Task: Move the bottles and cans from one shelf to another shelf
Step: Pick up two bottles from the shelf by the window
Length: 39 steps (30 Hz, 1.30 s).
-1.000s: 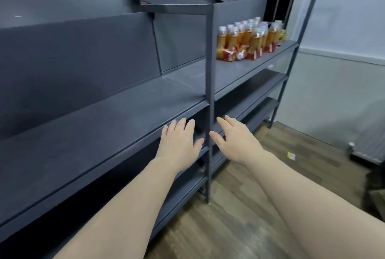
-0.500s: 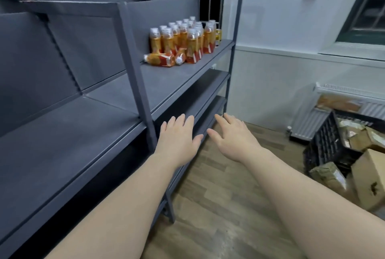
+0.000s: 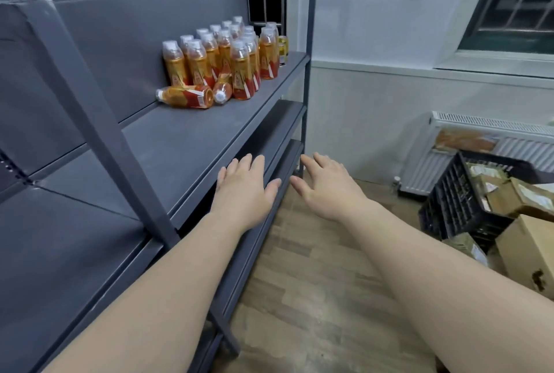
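Note:
Several orange drink bottles (image 3: 239, 70) with white caps stand bunched at the far end of a dark grey shelf (image 3: 192, 145). Two of them lie toppled: one flat on its side (image 3: 184, 97), another tipped with its cap toward me (image 3: 222, 91). A gold can (image 3: 282, 49) stands behind the group near the shelf's far corner. My left hand (image 3: 244, 189) is stretched out flat, fingers straight, over the shelf's front edge and holds nothing. My right hand (image 3: 325, 185) reaches forward beside it over the floor, fingers straight and empty. Both are well short of the bottles.
Lower grey shelves (image 3: 281, 121) run under the bottle shelf, and an upright post (image 3: 99, 130) crosses the near left. On the right stand a black plastic crate (image 3: 458, 201), cardboard boxes (image 3: 527, 249) and a white radiator (image 3: 491, 139). Wood floor (image 3: 314, 282) lies below.
The view has swung right and closer along the shelving, so the bottles look nearer and larger. Both hands stay outstretched, flat and empty, side by side.

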Available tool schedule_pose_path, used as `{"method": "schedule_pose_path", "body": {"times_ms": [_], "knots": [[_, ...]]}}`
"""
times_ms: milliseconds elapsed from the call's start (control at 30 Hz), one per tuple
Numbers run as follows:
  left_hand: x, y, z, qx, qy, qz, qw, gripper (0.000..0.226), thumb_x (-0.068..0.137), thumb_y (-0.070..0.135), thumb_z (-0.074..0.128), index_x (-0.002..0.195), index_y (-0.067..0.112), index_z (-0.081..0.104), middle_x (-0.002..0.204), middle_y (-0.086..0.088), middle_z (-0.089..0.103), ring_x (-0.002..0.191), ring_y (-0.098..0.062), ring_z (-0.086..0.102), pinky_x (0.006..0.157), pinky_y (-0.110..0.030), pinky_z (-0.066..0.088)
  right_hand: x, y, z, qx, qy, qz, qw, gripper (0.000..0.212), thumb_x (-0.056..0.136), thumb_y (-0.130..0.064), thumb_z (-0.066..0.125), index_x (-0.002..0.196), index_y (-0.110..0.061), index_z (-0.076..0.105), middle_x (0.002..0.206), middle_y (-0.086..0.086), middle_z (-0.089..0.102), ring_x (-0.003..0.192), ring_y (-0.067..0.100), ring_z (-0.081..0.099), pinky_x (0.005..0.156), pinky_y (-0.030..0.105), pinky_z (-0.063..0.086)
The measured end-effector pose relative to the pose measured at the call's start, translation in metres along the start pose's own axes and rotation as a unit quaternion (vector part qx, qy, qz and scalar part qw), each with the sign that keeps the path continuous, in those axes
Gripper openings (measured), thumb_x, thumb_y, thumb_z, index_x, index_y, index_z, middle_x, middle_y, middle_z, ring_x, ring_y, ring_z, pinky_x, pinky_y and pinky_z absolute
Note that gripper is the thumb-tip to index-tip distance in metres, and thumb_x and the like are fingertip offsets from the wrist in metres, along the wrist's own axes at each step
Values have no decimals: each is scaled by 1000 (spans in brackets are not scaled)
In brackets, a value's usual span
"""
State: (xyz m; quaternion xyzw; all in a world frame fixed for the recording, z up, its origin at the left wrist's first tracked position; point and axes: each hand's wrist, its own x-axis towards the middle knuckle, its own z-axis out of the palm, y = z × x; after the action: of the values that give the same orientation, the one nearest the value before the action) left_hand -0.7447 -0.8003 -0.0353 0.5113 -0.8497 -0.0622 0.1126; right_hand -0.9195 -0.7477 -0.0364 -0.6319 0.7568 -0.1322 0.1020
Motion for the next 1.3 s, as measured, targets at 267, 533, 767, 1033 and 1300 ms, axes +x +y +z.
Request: {"method": "schedule_pose_path", "body": {"times_ms": [267,533,767,1033,1300], "knots": [[94,18,13,25,13,-34,999,63,102,50,39,154,15,27,159,-7,31,148,-29,24,122,-50,18,99,51,-11,23,1,-34,999,69,102,-57,34,159,-22,18,166,9,17,153,27,11,124,47,13],[177,32,24,53,18,-87,995,64,100,53,38,151,15,31,156,-8,37,144,-32,32,117,-51,28,185,92,-38,40,-37,-63,996,69,103,-55,34,160,-21,15,166,8,15,153,25,9,124,44,11],[220,6,22,56,2,-158,986,67,102,54,35,156,17,21,164,-8,22,151,-31,18,122,-51,16,253,86,-28,57,-55,-109,991,70,103,-56,35,160,-22,15,167,9,13,154,25,8,124,44,12],[272,-59,16,30,21,-226,973,67,103,53,36,157,17,19,165,-7,19,152,-30,14,123,-48,13,336,40,-14,39,-71,-165,983,73,102,-57,37,160,-21,12,167,8,11,154,24,6,125,41,12],[313,-119,6,15,50,-263,963,68,101,53,38,157,18,21,164,-5,21,151,-30,18,123,-49,15,408,-5,-3,70,-60,-198,976,76,100,-54,44,160,-18,12,166,6,15,153,24,12,122,38,16]]}}
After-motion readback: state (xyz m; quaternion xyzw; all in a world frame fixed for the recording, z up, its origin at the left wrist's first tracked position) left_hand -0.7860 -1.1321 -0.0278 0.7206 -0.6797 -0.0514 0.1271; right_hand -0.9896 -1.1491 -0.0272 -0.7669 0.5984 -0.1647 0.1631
